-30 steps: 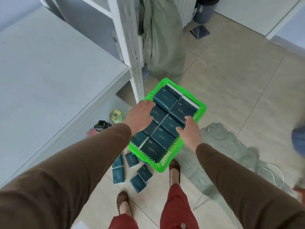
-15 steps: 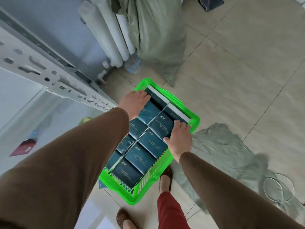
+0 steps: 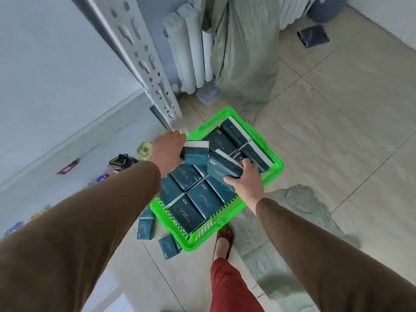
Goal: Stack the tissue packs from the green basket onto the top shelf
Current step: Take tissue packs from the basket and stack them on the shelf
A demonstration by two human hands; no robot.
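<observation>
Over the basket, left hand grips one pack, right hand grips another pack, both lifted clear.

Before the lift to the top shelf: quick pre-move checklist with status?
1. Left hand grips a tissue pack: ok.
2. Right hand grips a second pack: ok.
3. Both held packs raised off the rows in the green basket: ok.
4. Shelf post close beside the left hand, clearance for the lift: cannot tell.
5. Top shelf landing spot: out of view, cannot tell.
6. Floor near the feet: loose packs lie beside the basket, not ok.
</observation>
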